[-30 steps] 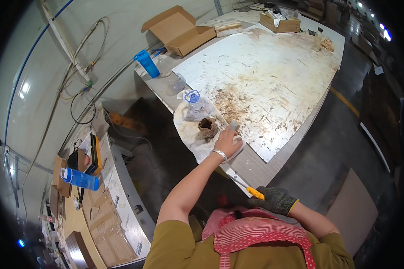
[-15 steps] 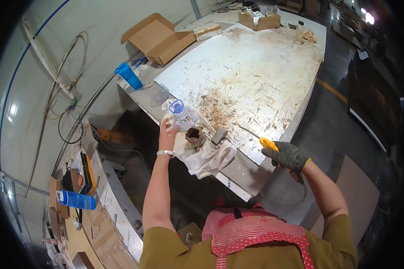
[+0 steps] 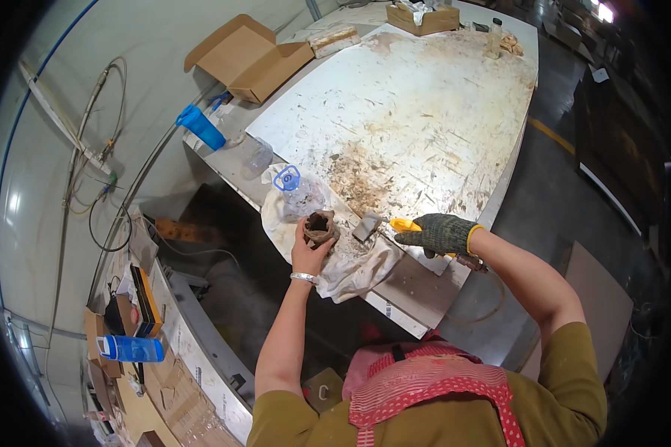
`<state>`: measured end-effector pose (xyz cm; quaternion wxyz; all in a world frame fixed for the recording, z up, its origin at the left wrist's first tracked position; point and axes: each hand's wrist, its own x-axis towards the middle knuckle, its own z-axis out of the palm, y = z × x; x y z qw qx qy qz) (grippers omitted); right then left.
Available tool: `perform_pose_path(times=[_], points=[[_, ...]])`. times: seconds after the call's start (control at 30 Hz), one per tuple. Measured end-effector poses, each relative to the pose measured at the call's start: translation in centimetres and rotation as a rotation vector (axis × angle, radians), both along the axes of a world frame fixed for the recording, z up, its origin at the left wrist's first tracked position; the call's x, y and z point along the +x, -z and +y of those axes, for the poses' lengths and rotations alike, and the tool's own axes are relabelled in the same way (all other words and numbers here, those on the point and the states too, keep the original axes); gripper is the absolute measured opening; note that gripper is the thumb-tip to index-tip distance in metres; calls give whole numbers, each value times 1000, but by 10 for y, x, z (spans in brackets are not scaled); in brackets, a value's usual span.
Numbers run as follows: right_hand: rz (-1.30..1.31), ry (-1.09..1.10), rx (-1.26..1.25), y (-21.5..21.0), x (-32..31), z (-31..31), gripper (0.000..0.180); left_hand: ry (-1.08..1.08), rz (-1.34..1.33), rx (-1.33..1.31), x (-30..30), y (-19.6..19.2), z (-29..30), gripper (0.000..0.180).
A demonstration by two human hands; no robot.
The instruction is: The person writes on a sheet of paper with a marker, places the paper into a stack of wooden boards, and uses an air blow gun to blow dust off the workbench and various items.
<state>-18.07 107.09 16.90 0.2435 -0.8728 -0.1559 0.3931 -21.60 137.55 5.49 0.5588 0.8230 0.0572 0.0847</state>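
Observation:
My bare left hand (image 3: 310, 253) is closed round a brown, rough-sided, hollow pot-like container (image 3: 319, 226), its dark opening facing up. The container stands by a crumpled white cloth (image 3: 341, 279) at the table's near edge. My right hand (image 3: 443, 233), in a dark knitted glove with a yellow cuff, grips a yellow air blow gun (image 3: 405, 225). Its thin nozzle cannot be made out clearly now. A small grey block (image 3: 367, 226) lies between the two hands. Just beyond my left hand is a clear plastic bottle (image 3: 300, 195) with a blue ring handle.
Brown crumbs (image 3: 358, 182) litter the white tabletop (image 3: 425, 104). Beyond to the left stand a blue cup (image 3: 201, 127) and an open cardboard box (image 3: 250, 59). A hose (image 3: 492, 302) hangs below my right hand. A blue water bottle (image 3: 132, 349) lies on the left side bench.
My left hand has moved from beside the clear bottle onto the brown container and closed round it. My right hand has brought the blow gun left, nearer the grey block. The view has shifted slightly.

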Motion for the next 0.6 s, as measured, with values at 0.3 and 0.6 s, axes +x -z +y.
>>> perform_pose_path(times=[0.3,0.6], points=[[100,-75,88,-1,-4,-3,69,70,121,-4,14,-10,2,73],[241,93,137,13,-26,-49,67,204,146,267,24,-15,14,72]])
